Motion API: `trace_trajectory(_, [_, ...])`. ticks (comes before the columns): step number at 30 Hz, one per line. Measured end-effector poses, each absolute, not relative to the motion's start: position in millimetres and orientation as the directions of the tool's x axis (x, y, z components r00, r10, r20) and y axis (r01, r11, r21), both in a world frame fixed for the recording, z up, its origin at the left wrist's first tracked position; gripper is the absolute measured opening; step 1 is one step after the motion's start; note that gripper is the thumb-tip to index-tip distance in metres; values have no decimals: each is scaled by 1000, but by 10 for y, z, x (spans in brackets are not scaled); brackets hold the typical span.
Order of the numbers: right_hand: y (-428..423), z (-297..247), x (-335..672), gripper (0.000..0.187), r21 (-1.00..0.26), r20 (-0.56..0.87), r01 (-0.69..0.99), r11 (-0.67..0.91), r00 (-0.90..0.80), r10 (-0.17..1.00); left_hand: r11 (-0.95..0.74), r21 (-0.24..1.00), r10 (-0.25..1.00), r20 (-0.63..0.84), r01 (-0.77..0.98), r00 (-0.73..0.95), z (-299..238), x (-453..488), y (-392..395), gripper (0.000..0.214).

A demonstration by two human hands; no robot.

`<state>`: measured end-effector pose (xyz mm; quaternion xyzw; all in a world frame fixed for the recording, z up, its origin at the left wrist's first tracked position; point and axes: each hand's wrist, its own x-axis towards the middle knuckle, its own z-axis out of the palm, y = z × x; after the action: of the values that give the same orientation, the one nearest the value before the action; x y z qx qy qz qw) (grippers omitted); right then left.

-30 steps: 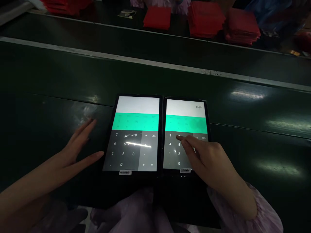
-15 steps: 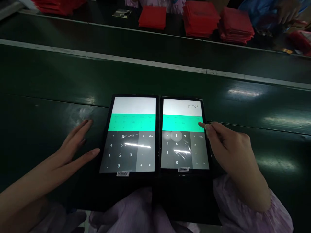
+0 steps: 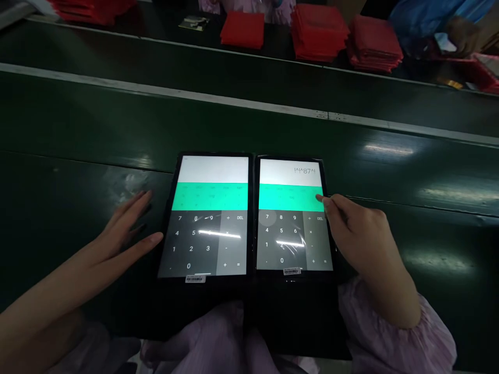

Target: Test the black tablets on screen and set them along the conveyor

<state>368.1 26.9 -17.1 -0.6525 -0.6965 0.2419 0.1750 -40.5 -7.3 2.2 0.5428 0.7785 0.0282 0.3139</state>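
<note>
Two tablets lie side by side on the green table, each showing a calculator with a green band across it. The left tablet (image 3: 210, 218) has a blank white display strip; characters fill the top strip of the right tablet (image 3: 294, 218). My right hand (image 3: 358, 228) is at the right tablet's right edge, its index fingertip on the green band, the thumb pressed close to that finger and the others curled, with nothing visible in them. My left hand (image 3: 125, 234) is open, fingers spread, its thumb tip beside the left tablet's left edge. Barcode labels stick at both tablets' lower edges.
Across the table, beyond pale strips (image 3: 234, 100), stand stacks of red pouches (image 3: 319, 32). A smaller red stack (image 3: 242, 30) sits left of them. A co-worker in a blue sleeve (image 3: 436, 21) is at the far right; another person sits at the back.
More characters have appeared in the right tablet's display. The pale touch circle there has shifted from the 8 key to the 7 key. My right hand stays at the green band.
</note>
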Motion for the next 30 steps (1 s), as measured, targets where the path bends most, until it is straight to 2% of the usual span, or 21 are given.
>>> trace_trajectory(2, [277,-186,3662,53,-580,-80,813,56,-125,989,446,408,842,-492,797,-219,29,-359,-38,95])
trace_trajectory(5, [284,-171,3599,51,-592,-68,797,114,-191,979,536,426,815,-489,729,-313,-5,-246,65,94])
trace_trajectory(8, [261,-67,3482,50,-609,-17,786,105,-145,989,601,500,785,-517,623,-342,-81,-103,212,91])
trace_trajectory(12, [199,113,3188,41,-674,22,730,114,-134,991,555,671,830,-484,491,-277,-204,48,366,88])
trace_trajectory(15, [195,146,2897,42,-681,9,715,160,-211,977,535,728,844,-437,429,-310,-282,80,387,82])
trace_trajectory(18, [250,96,2623,45,-684,-42,712,158,-256,966,545,774,829,-440,322,-346,-321,45,343,66])
trace_trajectory(23, [350,4,2344,46,-675,-99,713,189,-342,934,565,793,812,-486,227,-323,-304,-63,276,50])
trace_trajectory(30, [385,37,2340,43,-620,-92,773,138,-246,965,590,773,807,-550,234,-217,-290,-122,282,60])
